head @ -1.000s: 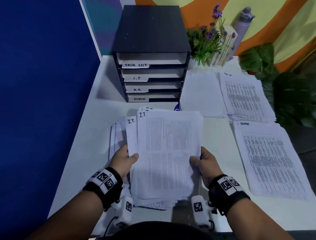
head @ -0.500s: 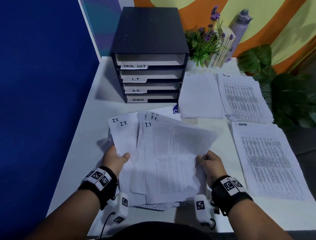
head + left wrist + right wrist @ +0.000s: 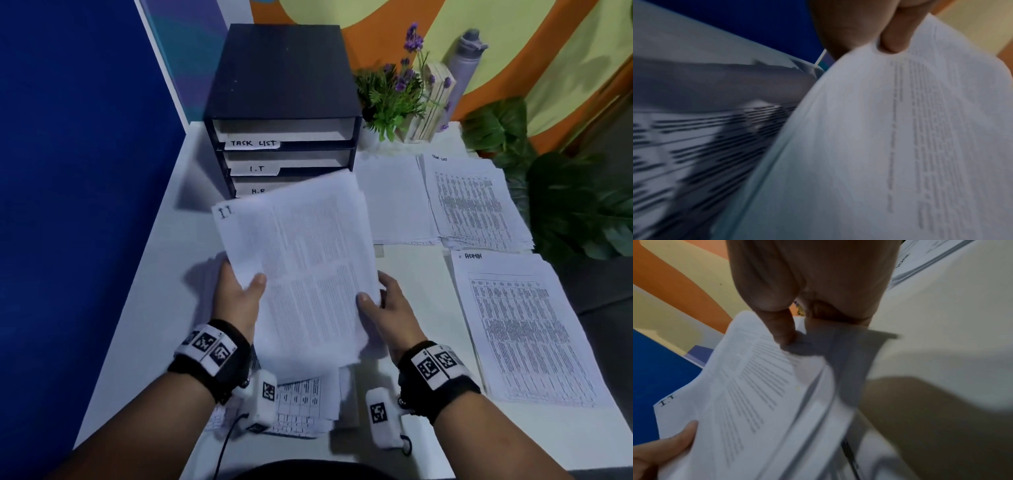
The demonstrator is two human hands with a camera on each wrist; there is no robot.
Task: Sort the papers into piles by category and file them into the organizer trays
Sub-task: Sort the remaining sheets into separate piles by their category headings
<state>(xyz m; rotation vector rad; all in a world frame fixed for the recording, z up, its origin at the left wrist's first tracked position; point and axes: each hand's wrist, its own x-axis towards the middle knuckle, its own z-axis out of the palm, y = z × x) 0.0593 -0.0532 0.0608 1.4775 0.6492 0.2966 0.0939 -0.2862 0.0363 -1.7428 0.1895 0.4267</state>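
Above the white tabletop [image 3: 164,240], left hand [image 3: 236,294] & right hand [image 3: 387,305] each pinch the white printed "I.T" paper stack [image 3: 301,267]. Black 4-tray organizer [image 3: 281,102] sits behind.

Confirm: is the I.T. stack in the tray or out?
Out. Both the left hand and right hand grip the I.T. stack in front of the organizer, its far edge below the I.T tray.
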